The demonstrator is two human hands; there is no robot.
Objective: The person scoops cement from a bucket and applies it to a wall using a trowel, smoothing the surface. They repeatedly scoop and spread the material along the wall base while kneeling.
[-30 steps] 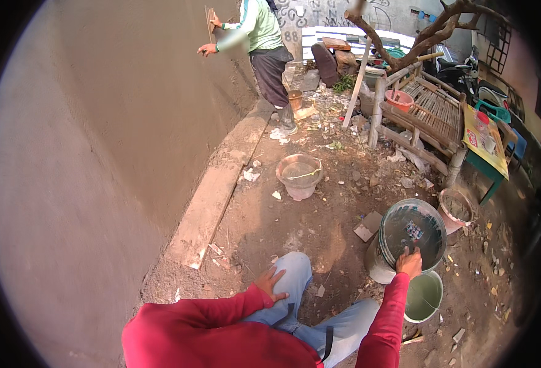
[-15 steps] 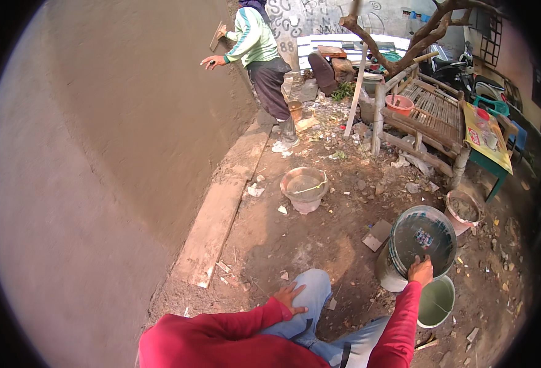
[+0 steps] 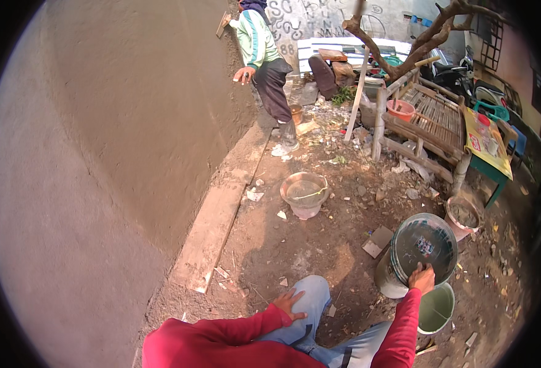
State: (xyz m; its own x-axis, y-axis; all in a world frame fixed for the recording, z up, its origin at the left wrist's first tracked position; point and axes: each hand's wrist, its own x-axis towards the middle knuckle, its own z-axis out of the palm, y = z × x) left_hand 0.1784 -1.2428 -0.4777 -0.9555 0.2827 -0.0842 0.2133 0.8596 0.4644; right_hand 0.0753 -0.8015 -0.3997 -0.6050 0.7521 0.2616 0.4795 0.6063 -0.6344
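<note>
My left hand (image 3: 289, 305) lies spread on my jeans just below the bent knee (image 3: 312, 293), holding nothing. At the right stands a large dark bucket (image 3: 399, 250), its inside grey-smeared with a small coloured patch (image 3: 424, 246) in it. My right hand (image 3: 422, 279) is closed over the near rim of this bucket, fingertips reaching inside; the thumb is partly hidden. Right beside it, partly under my hand and sleeve, sits a green bucket (image 3: 437, 310) with a thin handle.
A mortar-coated wall (image 3: 148, 122) rises at left, with a plank (image 3: 203, 245) along its foot. A co-worker (image 3: 261, 49) holds a flat trowel against it. Ahead stands a mortar bucket (image 3: 305, 190); another bucket (image 3: 464, 214), a bamboo bench (image 3: 427, 110) and a yellow-topped table (image 3: 490, 138) are at right.
The co-worker's lower hand has moved right and down, and the trowel hand is higher on the wall. My right hand stays on the bucket rim; my left still rests on my leg.
</note>
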